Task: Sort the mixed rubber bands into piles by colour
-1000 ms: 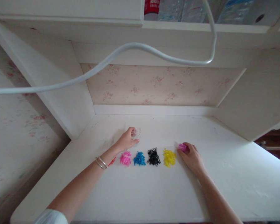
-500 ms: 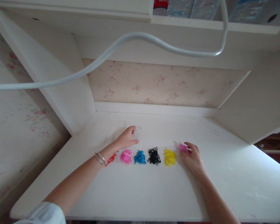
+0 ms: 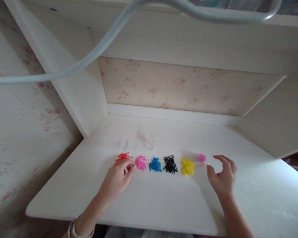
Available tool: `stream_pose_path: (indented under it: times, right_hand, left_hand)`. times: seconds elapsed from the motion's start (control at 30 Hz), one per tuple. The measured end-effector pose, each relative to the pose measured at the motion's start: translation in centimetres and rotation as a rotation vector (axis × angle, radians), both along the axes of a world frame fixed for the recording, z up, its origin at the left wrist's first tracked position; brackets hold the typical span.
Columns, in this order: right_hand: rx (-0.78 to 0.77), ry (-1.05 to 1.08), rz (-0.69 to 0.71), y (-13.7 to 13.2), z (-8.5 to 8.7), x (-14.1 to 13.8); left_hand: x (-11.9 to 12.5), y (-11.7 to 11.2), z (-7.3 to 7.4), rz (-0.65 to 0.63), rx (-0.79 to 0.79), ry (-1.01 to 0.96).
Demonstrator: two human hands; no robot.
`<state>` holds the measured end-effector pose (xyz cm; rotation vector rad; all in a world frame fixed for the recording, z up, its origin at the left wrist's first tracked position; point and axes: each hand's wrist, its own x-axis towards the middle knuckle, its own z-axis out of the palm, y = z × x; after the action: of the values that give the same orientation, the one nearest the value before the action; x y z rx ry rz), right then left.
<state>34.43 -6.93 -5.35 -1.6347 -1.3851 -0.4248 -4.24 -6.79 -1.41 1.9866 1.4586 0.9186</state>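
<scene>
My left hand (image 3: 120, 173) is low over the table, thumb and forefinger tips drawn together at the left edge of a pile of pink rubber bands (image 3: 140, 163). Anything between those tips is too small to make out. Behind its knuckles lies a pile of red rubber bands (image 3: 123, 156), partly covered. My right hand (image 3: 223, 173) is open, thumb and fingers spread, just right of a small pink roll (image 3: 201, 157). A short pink end trails from the roll toward the thumb; contact is unclear. A clear plastic container (image 3: 152, 140) stands behind the piles.
Piles of blue (image 3: 155, 164), black (image 3: 170, 164) and yellow rubber bands (image 3: 187, 166) continue the row on the white table (image 3: 159, 201). A thick white tube (image 3: 99, 46) crosses the upper view. A side panel (image 3: 64, 72) and overhead shelf enclose the back.
My left hand has let go of the clear container and come back toward the red and pink piles. My right hand has released the pink roll and moved right. The view has tilted down.
</scene>
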Motion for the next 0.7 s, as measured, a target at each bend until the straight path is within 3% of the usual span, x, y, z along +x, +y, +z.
stream_pose_path:
  times: [0.07, 0.13, 0.2, 0.27, 0.43, 0.7]
  right_hand:
    - [0.011, -0.036, 0.058, -0.5, 0.9, -2.9]
    - [-0.068, -0.007, 0.275, -0.8, 1.7, -6.7]
    - [-0.277, -0.039, 0.541, -1.0, 2.4, -10.9]
    - [-0.419, -0.118, 0.688, -0.9, 2.8, -14.6]
    - [-0.564, -0.3, 0.683, 0.4, 3.2, -19.8]
    - [-0.587, -0.448, 0.639, 1.6, 2.4, -20.9]
  left_hand:
    - [0.5, -1.3, -1.4, 0.04, -0.01, -0.015]
    - [1.1, -2.0, -2.6, 0.067, -0.011, -0.045]
    - [1.6, -2.2, -3.4, 0.072, -0.013, -0.08]
    - [1.9, -2.2, -3.9, 0.081, -0.018, -0.11]
    - [1.7, -2.3, -4.8, 0.108, -0.047, -0.108]
    - [1.7, -2.4, -4.9, 0.116, -0.062, 0.018]
